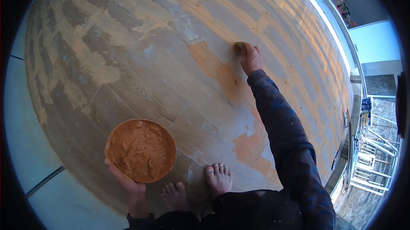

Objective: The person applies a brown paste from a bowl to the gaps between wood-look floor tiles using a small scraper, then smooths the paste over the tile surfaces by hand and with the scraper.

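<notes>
My left hand (128,183) is closed on the side of a round bowl (175,151), supporting it from below over the floor. Thick, lumpy orange-brown paste (141,149) fills the bowl. At arm's length, my right hand (251,60) is closed and reaches down to the wood-look floor (158,84). A small dark lump or tool edge shows at its fingertips, too small to name. Next to this hand, an orange smear of paste (211,64) runs along the floor joints. Another orange patch (252,151) lies nearer, below my right forearm.
Dried tan filler streaks (102,29) cover the floor at far left. My bare feet (219,178) stand at the near edge of the floor. Pale tiles (34,161) border it on the left. A glazed frame (341,25) and a white rack (371,166) are at right.
</notes>
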{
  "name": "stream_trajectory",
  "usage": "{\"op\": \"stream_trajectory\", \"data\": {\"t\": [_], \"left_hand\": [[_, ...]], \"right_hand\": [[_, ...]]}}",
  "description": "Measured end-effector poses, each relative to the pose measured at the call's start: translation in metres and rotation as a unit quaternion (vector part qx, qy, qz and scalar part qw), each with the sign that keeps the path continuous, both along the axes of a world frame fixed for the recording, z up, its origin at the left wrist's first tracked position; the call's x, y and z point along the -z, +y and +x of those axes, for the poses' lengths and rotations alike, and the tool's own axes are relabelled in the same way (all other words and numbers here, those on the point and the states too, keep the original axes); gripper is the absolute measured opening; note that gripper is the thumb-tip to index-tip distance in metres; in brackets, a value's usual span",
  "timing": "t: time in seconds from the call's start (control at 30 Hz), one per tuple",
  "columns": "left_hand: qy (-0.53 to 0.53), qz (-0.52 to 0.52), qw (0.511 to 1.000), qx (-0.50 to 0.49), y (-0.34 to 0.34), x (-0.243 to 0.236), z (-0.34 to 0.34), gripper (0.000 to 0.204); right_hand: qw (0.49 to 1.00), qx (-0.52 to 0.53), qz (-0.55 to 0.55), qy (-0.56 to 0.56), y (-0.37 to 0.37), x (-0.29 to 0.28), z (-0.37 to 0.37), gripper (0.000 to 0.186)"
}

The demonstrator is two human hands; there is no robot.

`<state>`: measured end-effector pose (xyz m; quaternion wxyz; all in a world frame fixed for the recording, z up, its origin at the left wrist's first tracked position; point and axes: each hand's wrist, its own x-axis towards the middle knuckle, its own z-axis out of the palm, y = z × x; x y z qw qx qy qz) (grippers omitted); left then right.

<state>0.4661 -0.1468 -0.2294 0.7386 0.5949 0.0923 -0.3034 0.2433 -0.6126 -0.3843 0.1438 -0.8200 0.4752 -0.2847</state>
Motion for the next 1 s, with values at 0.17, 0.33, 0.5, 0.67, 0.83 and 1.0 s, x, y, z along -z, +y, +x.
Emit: {"op": "stream_trajectory", "data": {"t": [0.17,0.33,0.5,0.67,0.83,1.0], "left_hand": [[0.012,0.005,1.000,-0.003,0.005,0.010,-0.003,0.074],[0.006,0.000,1.000,-0.005,-0.007,0.003,-0.008,0.074],[0.002,-0.025,1.000,0.009,0.004,0.000,-0.009,0.073],[-0.003,-0.013,1.000,0.014,0.008,0.009,-0.009,0.073],[0.010,-0.019,1.000,0.008,-0.002,0.003,-0.011,0.073],[-0.005,-0.004,1.000,0.010,0.002,0.005,-0.010,0.073]], "right_hand": [[0.997,-0.078,-0.012,-0.013,0.070,0.000,0.020,0.026],[0.981,-0.134,0.115,-0.084,0.108,-0.026,0.018,0.031],[0.994,-0.025,0.026,-0.104,-0.002,-0.022,-0.007,0.021],[0.999,-0.035,-0.039,0.001,0.020,0.013,-0.007,0.024],[0.992,-0.122,-0.022,-0.016,0.115,-0.017,0.010,0.034],[0.987,-0.042,0.052,-0.147,0.064,-0.029,0.001,0.024]]}}
